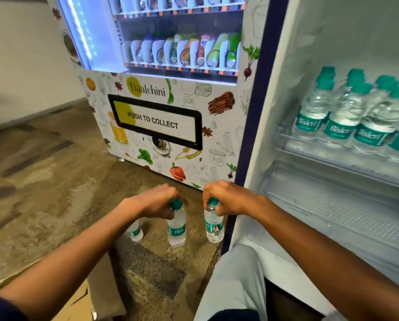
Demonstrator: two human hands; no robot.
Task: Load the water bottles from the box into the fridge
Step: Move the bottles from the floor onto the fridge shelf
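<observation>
My left hand (157, 201) grips two small water bottles by their necks: one with a teal cap (176, 228) hangs in front, and another (135, 231) shows partly below my wrist. My right hand (226, 198) grips a third water bottle (214, 224) by its teal cap. All three hang above the floor, left of the open fridge (332, 186). Several bottles (346, 112) with teal labels stand on the fridge's upper shelf. The cardboard box (96, 295) lies at the lower left, under my left forearm.
A snack vending machine (161, 117) with a "push to collect" flap stands straight ahead, left of the fridge. The fridge's lower shelf and drawer area (328, 205) hold nothing. My knee in light trousers (235, 281) is beside the fridge. Mottled floor (43, 170) spreads to the left.
</observation>
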